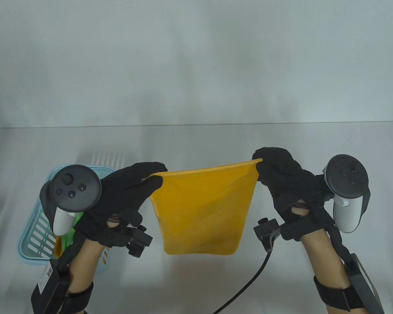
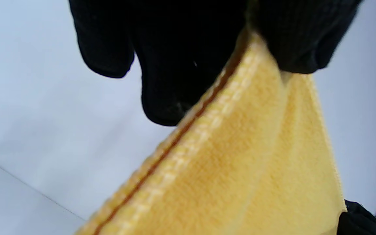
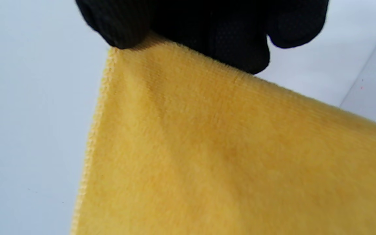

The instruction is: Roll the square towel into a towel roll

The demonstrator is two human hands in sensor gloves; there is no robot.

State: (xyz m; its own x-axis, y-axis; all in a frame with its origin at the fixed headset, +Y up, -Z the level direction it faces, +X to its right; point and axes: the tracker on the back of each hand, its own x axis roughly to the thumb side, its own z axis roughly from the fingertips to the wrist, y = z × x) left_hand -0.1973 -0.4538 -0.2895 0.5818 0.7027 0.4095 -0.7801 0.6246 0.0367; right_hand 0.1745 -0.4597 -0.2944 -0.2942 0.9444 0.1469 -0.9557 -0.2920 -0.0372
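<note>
A yellow square towel (image 1: 203,209) hangs spread out above the white table, stretched between both hands. My left hand (image 1: 150,178) pinches its upper left corner between thumb and fingers. My right hand (image 1: 260,166) pinches the upper right corner. The lower edge of the towel hangs free toward me. In the left wrist view the towel (image 2: 240,163) runs down from my black gloved fingers (image 2: 299,39), stitched hem showing. In the right wrist view the towel (image 3: 227,156) fills most of the frame below my fingers (image 3: 240,42).
A light blue plastic basket (image 1: 39,229) stands at the left, partly under my left arm, with something green and yellow inside. A black cable (image 1: 249,281) trails from my right wrist to the bottom edge. The white table (image 1: 196,144) meets a pale wall behind.
</note>
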